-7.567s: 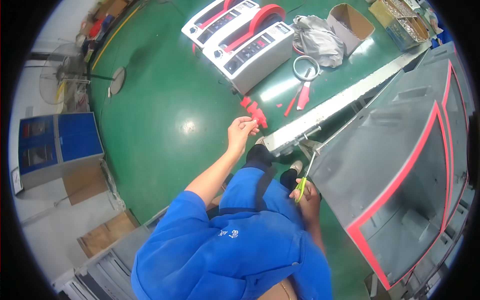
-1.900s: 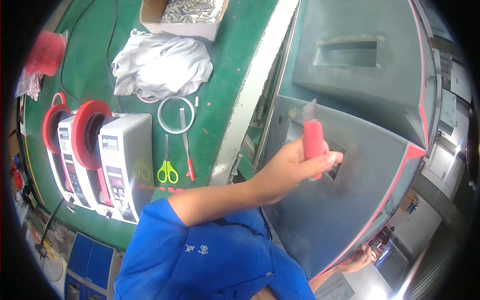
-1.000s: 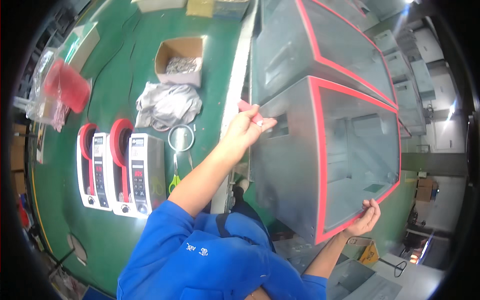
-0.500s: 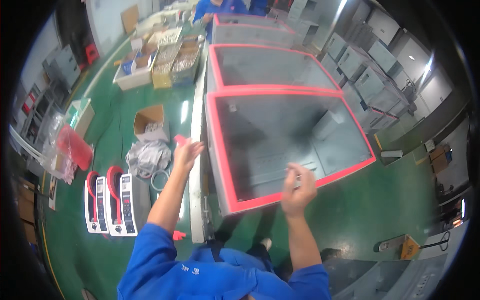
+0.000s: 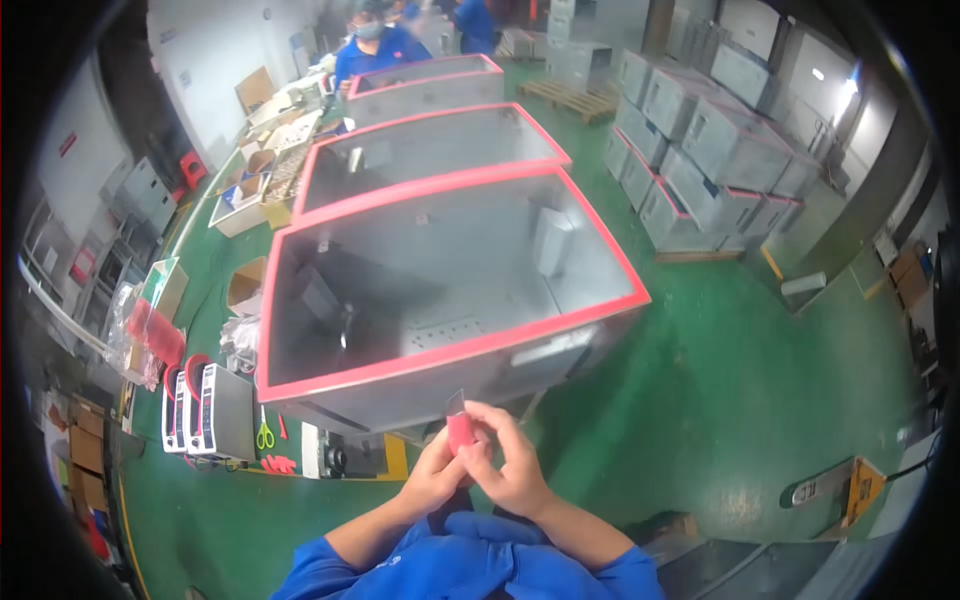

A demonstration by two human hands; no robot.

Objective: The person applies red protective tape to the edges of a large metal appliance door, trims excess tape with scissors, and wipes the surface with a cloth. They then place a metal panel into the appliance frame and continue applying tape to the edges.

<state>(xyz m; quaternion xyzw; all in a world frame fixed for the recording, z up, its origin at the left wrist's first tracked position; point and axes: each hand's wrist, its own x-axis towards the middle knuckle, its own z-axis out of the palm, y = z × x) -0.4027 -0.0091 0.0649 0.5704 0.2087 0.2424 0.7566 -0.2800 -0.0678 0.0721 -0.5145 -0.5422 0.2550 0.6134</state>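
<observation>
Closest in, two forearms in blue sleeves rise from the lower edge and meet in front of the chest. The left hand (image 5: 432, 475) and the right hand (image 5: 513, 470) are both closed on a small red-handled scraper with a short pale blade (image 5: 458, 427), held upright between the fingertips with the blade pointing up; the hands touch each other around its handle.

Just beyond the blade stands a large open grey sheet-metal cabinet with a red strip along its rim (image 5: 470, 345), its near front edge right above the hands. To the left of that near edge, on the green floor (image 5: 740, 420), lie yellow-handled scissors (image 5: 264, 434) beside two white tape dispensers with red reels (image 5: 205, 410). Farther left sits a bundle of red strips in clear plastic (image 5: 150, 345).

Behind the first cabinet stand two more red-rimmed grey cabinets (image 5: 425, 150). At the far right, stacked grey metal boxes (image 5: 720, 150) rest on pallets. A person in blue (image 5: 378, 45) stands at the far end.
</observation>
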